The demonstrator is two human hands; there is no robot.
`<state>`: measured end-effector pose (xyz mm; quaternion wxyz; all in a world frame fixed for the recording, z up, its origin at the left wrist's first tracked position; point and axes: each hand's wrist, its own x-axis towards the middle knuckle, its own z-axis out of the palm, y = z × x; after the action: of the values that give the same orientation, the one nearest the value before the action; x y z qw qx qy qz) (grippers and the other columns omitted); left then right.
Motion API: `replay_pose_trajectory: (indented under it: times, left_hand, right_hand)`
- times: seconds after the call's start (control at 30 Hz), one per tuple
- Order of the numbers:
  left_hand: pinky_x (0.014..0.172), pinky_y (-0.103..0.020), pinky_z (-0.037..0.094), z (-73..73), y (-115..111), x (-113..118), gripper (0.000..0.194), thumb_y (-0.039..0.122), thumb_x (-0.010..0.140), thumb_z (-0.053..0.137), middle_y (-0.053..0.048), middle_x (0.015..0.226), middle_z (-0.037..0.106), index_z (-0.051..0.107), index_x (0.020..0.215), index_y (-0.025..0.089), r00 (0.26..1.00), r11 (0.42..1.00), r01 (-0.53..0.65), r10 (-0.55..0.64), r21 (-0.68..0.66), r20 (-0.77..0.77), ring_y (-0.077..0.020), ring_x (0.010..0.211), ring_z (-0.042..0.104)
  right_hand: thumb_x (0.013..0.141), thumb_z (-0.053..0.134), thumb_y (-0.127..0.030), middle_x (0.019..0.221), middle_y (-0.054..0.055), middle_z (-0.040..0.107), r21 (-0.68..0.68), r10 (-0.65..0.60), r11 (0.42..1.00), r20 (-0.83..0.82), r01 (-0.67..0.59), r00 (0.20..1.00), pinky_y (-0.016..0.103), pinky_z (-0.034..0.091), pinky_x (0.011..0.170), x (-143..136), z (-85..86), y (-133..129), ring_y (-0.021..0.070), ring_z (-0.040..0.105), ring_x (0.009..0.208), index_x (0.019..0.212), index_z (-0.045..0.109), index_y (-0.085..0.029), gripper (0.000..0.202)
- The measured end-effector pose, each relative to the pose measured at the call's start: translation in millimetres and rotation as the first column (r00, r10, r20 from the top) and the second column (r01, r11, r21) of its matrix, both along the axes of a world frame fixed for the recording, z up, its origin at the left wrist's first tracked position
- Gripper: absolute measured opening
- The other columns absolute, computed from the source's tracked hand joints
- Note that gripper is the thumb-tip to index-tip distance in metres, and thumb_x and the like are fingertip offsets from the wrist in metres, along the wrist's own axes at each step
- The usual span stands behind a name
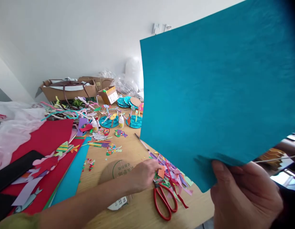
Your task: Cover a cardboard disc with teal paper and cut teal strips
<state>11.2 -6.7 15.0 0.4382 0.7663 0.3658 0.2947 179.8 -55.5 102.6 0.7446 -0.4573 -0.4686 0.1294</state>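
Observation:
A large teal sheet of paper (209, 89) stands up in the air on the right, pinched along its lower edge by my right hand (245, 190). My left hand (147, 174) reaches across the table with curled fingers. At its fingertips is a small orange paper scrap (161, 172), which it seems to pinch. Just below lie scissors with red handles (165, 203), their blades partly hidden by coloured paper scraps (177, 178). Under my left forearm lies a round cardboard piece (110, 168) with printing, partly covered.
Stacked red card (47, 136) and blue card (71, 178) lie on the left with paper fish cut-outs. Behind are glue bottles (121, 121), decorated teal discs (109, 121), pipe cleaners (63, 111) and cardboard boxes (68, 90). A pen (142, 142) lies near the sheet.

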Motion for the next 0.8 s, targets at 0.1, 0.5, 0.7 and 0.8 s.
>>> replay_pose_trajectory:
  times: [0.1, 0.5, 0.7, 0.8]
  left_hand:
    - [0.063, -0.032, 0.047, 2.9, -1.7, -54.5, 0.015, 0.023, 0.079, 0.050, -0.002, 0.074, 0.064, 0.064, 0.081, 0.020, 0.974, 0.969, -0.166, 0.190, -0.183, 0.122, -0.0176, 0.069, 0.060]
    - [0.067, -0.030, 0.049, 73.7, -29.6, -153.6, 0.033, 0.037, 0.069, 0.067, 0.000, 0.079, 0.068, 0.061, 0.099, 0.025, 0.736, 0.827, -0.232, 0.493, -0.512, 0.464, -0.0185, 0.072, 0.062]
    - [0.066, -0.034, 0.051, 60.6, -47.0, -157.7, 0.021, 0.031, 0.065, 0.070, 0.000, 0.076, 0.070, 0.067, 0.084, 0.023, 0.666, 0.667, -0.437, 0.691, -0.603, 0.281, -0.0199, 0.068, 0.063]
    - [0.066, -0.035, 0.051, 53.5, -52.8, -162.2, 0.016, 0.033, 0.063, 0.071, 0.001, 0.073, 0.069, 0.068, 0.075, 0.024, 0.656, 0.651, -0.514, 0.718, -0.559, 0.233, -0.0209, 0.067, 0.062]
  right_hand:
    - [0.070, 0.068, -0.016, 0.068, -0.002, 0.059, -0.034, 0.160, 0.986, -0.079, -0.163, 0.984, 0.018, 0.044, 0.049, -0.8, -1.5, 4.8, 0.0086, 0.052, 0.058, 0.087, 0.063, -0.019, 0.018]
    - [0.071, 0.067, -0.028, 0.073, -0.001, 0.065, -0.253, 0.634, 0.608, -0.416, -0.753, 0.652, 0.021, 0.047, 0.055, -49.9, -29.9, 36.7, 0.0118, 0.057, 0.061, 0.094, 0.063, -0.025, 0.024]
    - [0.072, 0.066, -0.034, 0.091, 0.003, 0.068, -0.329, 0.708, 0.354, -0.517, -0.875, 0.481, 0.030, 0.050, 0.067, -65.8, -42.5, 40.9, 0.0179, 0.063, 0.076, 0.096, 0.060, -0.023, 0.028]
    - [0.072, 0.065, -0.036, 0.100, 0.004, 0.066, -0.366, 0.728, 0.250, -0.540, -0.896, 0.424, 0.034, 0.050, 0.073, -70.9, -47.6, 46.4, 0.0208, 0.062, 0.084, 0.100, 0.059, -0.022, 0.031]
